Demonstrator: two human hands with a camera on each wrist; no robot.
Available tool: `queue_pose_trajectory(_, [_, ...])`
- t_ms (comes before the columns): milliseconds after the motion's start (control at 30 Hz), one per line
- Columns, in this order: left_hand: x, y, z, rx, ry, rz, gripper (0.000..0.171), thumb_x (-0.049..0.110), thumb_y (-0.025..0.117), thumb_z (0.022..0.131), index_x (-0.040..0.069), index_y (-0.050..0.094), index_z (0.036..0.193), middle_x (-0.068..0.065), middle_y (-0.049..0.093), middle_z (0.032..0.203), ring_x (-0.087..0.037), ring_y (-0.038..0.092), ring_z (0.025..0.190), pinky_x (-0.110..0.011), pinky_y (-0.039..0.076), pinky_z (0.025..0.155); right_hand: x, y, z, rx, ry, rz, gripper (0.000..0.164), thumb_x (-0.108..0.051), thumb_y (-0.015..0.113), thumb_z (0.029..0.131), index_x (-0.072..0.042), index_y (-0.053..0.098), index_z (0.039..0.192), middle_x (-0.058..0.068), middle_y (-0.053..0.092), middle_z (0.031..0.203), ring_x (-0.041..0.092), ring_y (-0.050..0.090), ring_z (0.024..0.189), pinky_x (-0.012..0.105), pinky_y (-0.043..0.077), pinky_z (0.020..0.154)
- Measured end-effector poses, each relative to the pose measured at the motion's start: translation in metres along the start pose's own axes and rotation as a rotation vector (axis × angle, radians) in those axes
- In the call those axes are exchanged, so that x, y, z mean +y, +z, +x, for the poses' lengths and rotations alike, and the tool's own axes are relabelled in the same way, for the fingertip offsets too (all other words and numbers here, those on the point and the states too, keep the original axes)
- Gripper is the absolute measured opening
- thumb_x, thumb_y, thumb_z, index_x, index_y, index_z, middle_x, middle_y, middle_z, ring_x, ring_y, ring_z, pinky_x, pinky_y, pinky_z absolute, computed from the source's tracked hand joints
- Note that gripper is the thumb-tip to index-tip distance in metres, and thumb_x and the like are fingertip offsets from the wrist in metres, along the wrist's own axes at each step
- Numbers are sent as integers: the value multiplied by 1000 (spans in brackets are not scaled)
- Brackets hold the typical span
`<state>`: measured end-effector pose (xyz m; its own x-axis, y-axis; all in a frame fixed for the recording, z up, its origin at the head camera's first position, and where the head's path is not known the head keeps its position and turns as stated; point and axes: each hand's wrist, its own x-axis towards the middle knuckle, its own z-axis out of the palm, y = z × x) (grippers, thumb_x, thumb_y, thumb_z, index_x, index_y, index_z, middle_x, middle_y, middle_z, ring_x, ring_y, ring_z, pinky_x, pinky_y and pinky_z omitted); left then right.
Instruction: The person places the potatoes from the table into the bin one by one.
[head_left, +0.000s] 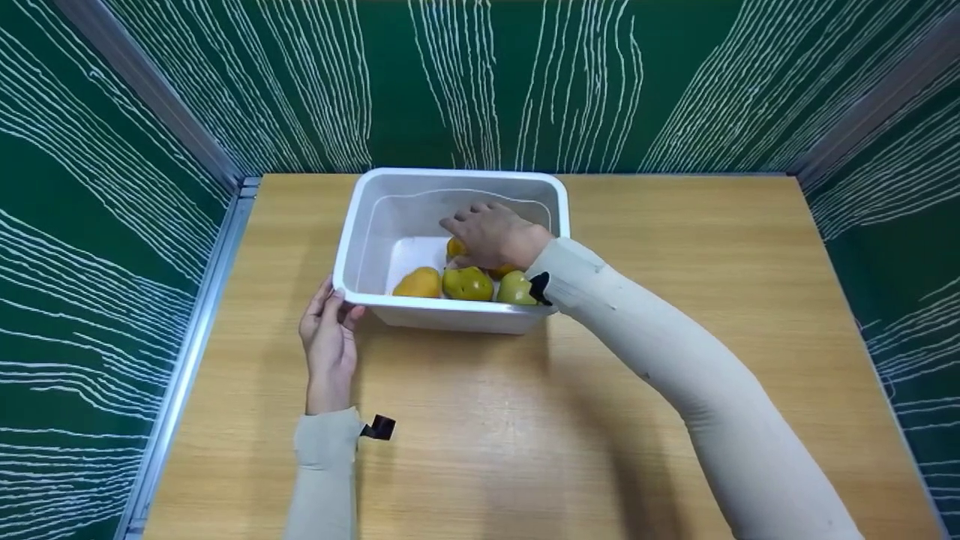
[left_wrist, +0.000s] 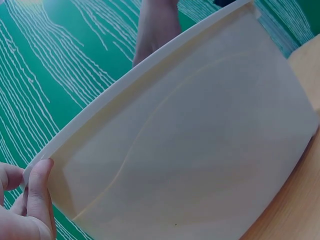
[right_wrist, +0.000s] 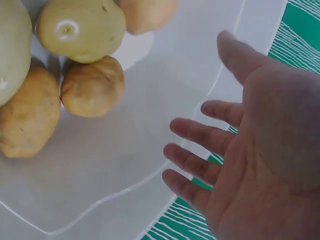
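Observation:
A white plastic bin [head_left: 457, 316] stands on the table, with several rounded fruits in it. My left hand [head_left: 328, 341] pinches the rim at the near left corner, thumb on one side and fingers on the other, as the left wrist view shows. Inside the bin's opening, my right hand [head_left: 499, 234] hovers with fingers spread and nothing in them. Along the near wall lie a yellow fruit [head_left: 418, 283], a yellow-green dimpled fruit [head_left: 468, 284] and a pale green fruit [head_left: 516, 288]. A wrinkled orange-yellow fruit [right_wrist: 93, 86] shows in the right wrist view; my right hand partly hides it in the head view.
The wooden table [head_left: 480, 435] reaches back to a green wall [head_left: 510, 82] with white wavy lines. Metal frame posts [head_left: 180, 112] edge the side walls. Small black wrist cameras [head_left: 381, 427] stick out from the sleeves.

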<state>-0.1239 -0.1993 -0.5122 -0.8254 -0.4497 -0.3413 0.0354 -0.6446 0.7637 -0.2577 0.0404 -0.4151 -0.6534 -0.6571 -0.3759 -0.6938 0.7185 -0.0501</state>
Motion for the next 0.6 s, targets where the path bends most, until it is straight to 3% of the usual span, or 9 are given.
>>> queue_pose_trajectory(133, [0, 2, 0, -3, 5, -42, 44, -6, 52, 107, -7, 48, 151, -14, 57, 132, -12, 63, 74, -14, 63, 61, -2, 0, -5, 27, -16, -24, 69, -52, 57, 108, -16, 37, 164, 11, 48, 162, 35, 46, 146, 54, 33, 132])
queue_pose_trajectory(600, [1, 3, -2, 12, -9, -37, 45, -6, 53, 106, -5, 49, 151, -13, 55, 136, -12, 63, 77, -14, 63, 63, 7, 9, -31, 168, -76, -67, 65, -52, 59, 107, -15, 47, 158, 11, 51, 160, 36, 50, 142, 55, 38, 129])
